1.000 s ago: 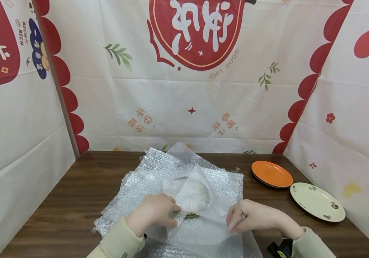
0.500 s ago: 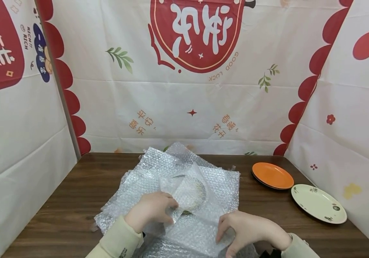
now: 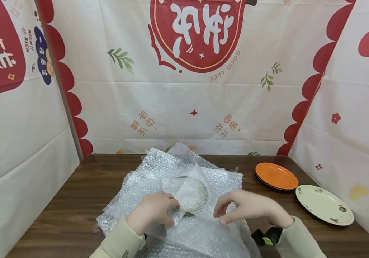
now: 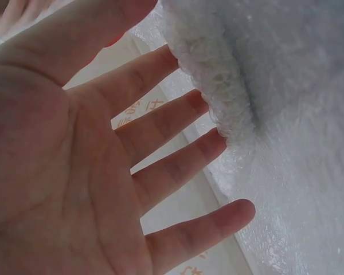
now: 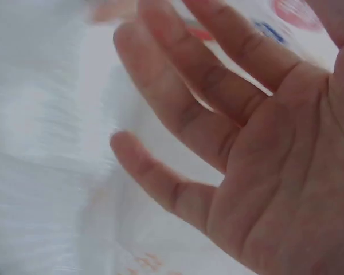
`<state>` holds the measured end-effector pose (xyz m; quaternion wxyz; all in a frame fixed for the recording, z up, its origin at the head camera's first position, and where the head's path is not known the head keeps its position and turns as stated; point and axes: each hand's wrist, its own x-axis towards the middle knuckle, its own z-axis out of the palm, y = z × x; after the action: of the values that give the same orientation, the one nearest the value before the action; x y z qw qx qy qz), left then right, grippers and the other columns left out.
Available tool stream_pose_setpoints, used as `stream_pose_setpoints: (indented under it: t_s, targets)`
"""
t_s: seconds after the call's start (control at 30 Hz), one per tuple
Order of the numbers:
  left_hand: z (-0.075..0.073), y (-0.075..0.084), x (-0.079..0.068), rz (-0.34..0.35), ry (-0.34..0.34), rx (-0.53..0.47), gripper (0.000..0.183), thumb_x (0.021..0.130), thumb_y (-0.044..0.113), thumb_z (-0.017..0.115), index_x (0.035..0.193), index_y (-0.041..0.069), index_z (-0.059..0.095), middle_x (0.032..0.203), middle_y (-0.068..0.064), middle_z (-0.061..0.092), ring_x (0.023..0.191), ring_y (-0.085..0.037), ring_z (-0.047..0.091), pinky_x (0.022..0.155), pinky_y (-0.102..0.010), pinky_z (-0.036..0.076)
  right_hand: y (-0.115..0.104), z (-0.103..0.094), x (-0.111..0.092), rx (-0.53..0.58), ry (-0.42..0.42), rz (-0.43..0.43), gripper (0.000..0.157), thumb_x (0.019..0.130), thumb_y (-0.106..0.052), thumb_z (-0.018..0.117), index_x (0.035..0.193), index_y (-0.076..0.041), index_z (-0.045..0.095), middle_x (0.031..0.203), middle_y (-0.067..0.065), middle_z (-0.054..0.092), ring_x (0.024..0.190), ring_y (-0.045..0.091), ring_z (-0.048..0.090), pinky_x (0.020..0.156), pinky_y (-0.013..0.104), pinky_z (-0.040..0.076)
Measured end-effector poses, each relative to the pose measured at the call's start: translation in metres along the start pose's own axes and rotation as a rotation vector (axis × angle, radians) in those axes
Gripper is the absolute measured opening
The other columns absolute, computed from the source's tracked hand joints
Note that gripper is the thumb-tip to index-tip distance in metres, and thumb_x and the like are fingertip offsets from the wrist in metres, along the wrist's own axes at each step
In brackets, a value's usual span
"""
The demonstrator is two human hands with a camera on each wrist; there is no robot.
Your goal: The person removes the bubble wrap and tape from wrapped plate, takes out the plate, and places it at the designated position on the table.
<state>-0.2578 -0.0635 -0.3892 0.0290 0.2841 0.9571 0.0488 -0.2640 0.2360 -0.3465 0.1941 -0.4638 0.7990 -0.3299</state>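
Note:
A stack of bubble wrap sheets (image 3: 148,172) lies on the table, with a round plate (image 3: 188,214) on top, mostly hidden beneath folded-over flaps. My left hand (image 3: 155,208) rests at the left side of this bundle. In the left wrist view its fingers extend fairly straight, fingertips right at a folded edge of bubble wrap (image 4: 212,80). My right hand (image 3: 249,206) hovers near the bundle's right side, thumb and fingers apart and holding nothing. The right wrist view shows its fingers spread, slightly bent, beside the wrap (image 5: 40,143).
Orange plates (image 3: 276,175) are stacked at the back right of the dark wooden table (image 3: 65,200). In front of them lies a cream plate (image 3: 324,205) with small printed motifs. Printed white cloth (image 3: 178,96) encloses the back and both sides.
My right hand has let go of the wrap's right edge, dipped toward the front, then come back up and inward over the bundle. The left hand has stayed nearly in place.

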Motion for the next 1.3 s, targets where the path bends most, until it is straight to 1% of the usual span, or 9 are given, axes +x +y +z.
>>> stream_pose_setpoints:
  t_s: [0.17,0.33,0.5,0.67,0.8,0.93,1.0,1.17,1.3]
  targets:
    - [-0.001,0.002,-0.001,-0.002,0.01,0.008,0.047,0.067,0.039,0.083,0.111,0.03,0.071,0.116,0.012,0.063,0.107,-0.018,0.058,0.071,-0.046,0.053,-0.004,-0.018,0.007,0.016,0.076,0.021,0.017,0.09,-0.023,0.07,0.107,-0.016,0.07,0.099,-0.002,0.069,0.091,0.015,0.063,0.077,0.031,0.053]
    - [-0.001,0.002,-0.001,-0.009,0.007,0.039,0.046,0.067,0.04,0.083,0.11,0.031,0.07,0.113,0.014,0.062,0.105,-0.017,0.057,0.068,-0.044,0.053,0.009,-0.002,0.032,-0.053,0.013,0.123,0.023,0.086,-0.029,0.074,0.102,-0.013,0.071,0.095,-0.004,0.068,0.085,0.009,0.062,0.076,0.028,0.052]
    - [-0.001,0.002,0.0,-0.007,0.031,0.082,0.046,0.065,0.041,0.084,0.109,0.031,0.071,0.11,0.015,0.063,0.104,-0.017,0.058,0.067,-0.043,0.052,0.025,0.013,0.047,-0.18,-0.022,0.221,0.018,0.077,-0.025,0.08,0.087,-0.016,0.07,0.079,-0.011,0.062,0.071,0.001,0.055,0.066,0.023,0.049]
    - [0.0,0.001,-0.001,0.017,0.047,0.073,0.045,0.065,0.04,0.086,0.105,0.029,0.069,0.109,0.012,0.06,0.094,-0.016,0.059,0.064,-0.039,0.052,0.03,0.026,0.051,-0.236,0.004,0.257,0.022,0.068,-0.024,0.086,0.073,-0.018,0.066,0.067,-0.013,0.057,0.06,0.001,0.048,0.058,0.022,0.046]
    - [0.001,0.001,0.0,0.021,0.05,0.018,0.047,0.064,0.036,0.087,0.103,0.024,0.064,0.106,0.007,0.052,0.072,-0.011,0.055,0.053,-0.031,0.047,0.03,0.033,0.052,-0.349,0.056,0.277,0.029,0.062,-0.028,0.088,0.063,-0.022,0.059,0.059,-0.016,0.051,0.054,0.001,0.042,0.052,0.021,0.04]
    - [0.003,0.002,0.0,0.021,0.077,0.009,0.046,0.065,0.035,0.087,0.1,0.021,0.06,0.096,0.007,0.047,0.065,-0.009,0.05,0.05,-0.03,0.044,0.027,0.037,0.053,-0.437,0.096,0.276,0.034,0.059,-0.026,0.086,0.057,-0.023,0.052,0.054,-0.017,0.045,0.05,0.001,0.037,0.049,0.021,0.035]
    - [0.003,0.002,-0.001,0.028,0.083,0.029,0.044,0.066,0.036,0.085,0.098,0.021,0.06,0.09,0.008,0.046,0.067,-0.009,0.05,0.051,-0.03,0.044,0.026,0.037,0.053,-0.437,0.101,0.278,0.034,0.061,-0.021,0.083,0.056,-0.022,0.05,0.052,-0.016,0.042,0.05,0.001,0.035,0.048,0.021,0.033]
    - [0.003,0.003,-0.002,0.037,0.057,0.038,0.037,0.071,0.04,0.082,0.095,0.022,0.06,0.084,0.011,0.047,0.072,-0.01,0.051,0.054,-0.031,0.044,0.027,0.03,0.05,-0.326,0.091,0.289,0.028,0.07,-0.007,0.07,0.058,-0.019,0.047,0.053,-0.012,0.036,0.049,0.004,0.029,0.048,0.021,0.026]
    - [0.002,0.003,-0.002,0.029,0.03,0.028,0.035,0.073,0.041,0.081,0.096,0.023,0.061,0.086,0.011,0.049,0.074,-0.01,0.051,0.056,-0.031,0.045,0.029,0.021,0.043,-0.291,0.111,0.286,0.024,0.075,-0.005,0.064,0.061,-0.018,0.05,0.055,-0.012,0.038,0.05,0.004,0.03,0.049,0.021,0.028]
